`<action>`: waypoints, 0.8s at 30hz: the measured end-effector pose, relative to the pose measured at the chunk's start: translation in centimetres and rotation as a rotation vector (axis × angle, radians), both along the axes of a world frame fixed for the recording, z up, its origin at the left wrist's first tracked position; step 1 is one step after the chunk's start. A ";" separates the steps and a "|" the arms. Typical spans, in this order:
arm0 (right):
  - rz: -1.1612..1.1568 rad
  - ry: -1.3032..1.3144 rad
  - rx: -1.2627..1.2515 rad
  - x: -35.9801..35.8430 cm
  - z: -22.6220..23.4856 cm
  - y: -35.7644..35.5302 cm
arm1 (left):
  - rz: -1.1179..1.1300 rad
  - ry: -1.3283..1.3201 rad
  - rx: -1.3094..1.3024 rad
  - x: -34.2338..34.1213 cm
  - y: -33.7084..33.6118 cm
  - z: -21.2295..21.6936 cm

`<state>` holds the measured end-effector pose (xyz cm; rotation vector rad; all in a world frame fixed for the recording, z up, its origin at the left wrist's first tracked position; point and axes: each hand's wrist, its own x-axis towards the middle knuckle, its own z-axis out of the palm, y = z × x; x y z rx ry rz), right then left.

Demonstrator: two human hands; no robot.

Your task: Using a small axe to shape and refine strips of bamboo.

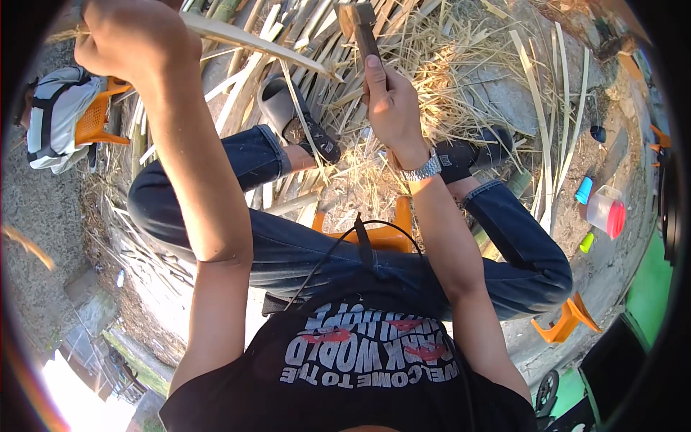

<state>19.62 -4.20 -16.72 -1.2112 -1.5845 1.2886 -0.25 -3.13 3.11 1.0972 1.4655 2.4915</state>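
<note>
Left hand fisted around a long pale bamboo strip, held up top left; the strip runs right toward the blade. Right hand gripping the handle of a cleaver-like knife, thumb along the handle. The blade sits at the top edge, probably touching the strip, but the contact is hard to see. Person seated on an orange stool, bamboo strips and shavings on the ground around the feet. Plastic jug with red lid well off right.

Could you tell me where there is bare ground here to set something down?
Bare ground lies right of the right knee, toward the clear plastic jug, and far left beside the orange chair. Between the sandals, under both hands, bamboo strips and shavings crowd everything.
</note>
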 end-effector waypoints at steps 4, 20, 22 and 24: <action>0.004 0.143 0.159 -3.3 -0.9 -1.5 | -0.046 0.090 0.088 -1.8 -0.5 -0.4; -0.037 -0.187 -0.126 -5.1 -9.8 1.6 | -0.021 0.048 0.122 -4.5 -0.7 -0.9; -0.088 -0.065 -0.074 -6.4 -11.0 0.2 | -0.023 0.021 0.044 -4.9 -0.9 -0.1; -0.144 -0.326 0.044 -3.8 -19.4 0.4 | -0.115 -0.065 0.022 -2.3 1.1 -0.4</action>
